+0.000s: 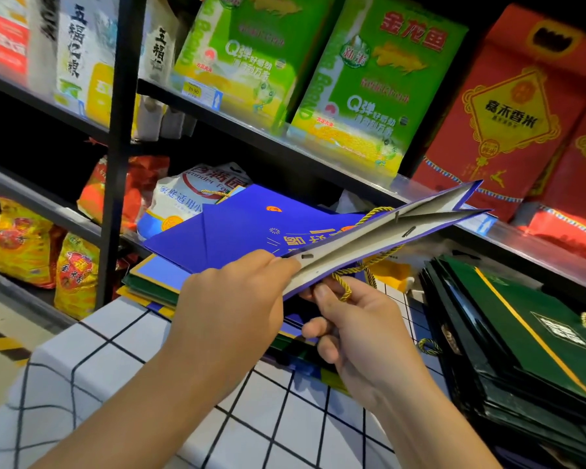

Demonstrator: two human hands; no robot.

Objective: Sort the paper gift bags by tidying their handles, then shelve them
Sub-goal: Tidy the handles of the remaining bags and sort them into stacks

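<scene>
Flat blue paper gift bag [237,228] held up over the white black-gridded tabletop [92,363], mouth end nearest, long axis running up and rightward to a far corner near the red boxes [508,116]. Pinched at its near mouth edge by the left hand [230,299]; just beside and below, right hand [349,330] curled with thumb and forefinger on the gold twisted-cord handle [344,286], nearer the cord. Beyond the gift bag: more flat blue bags [163,272] beneath, dark green bags [521,343] stacked rightward.
</scene>
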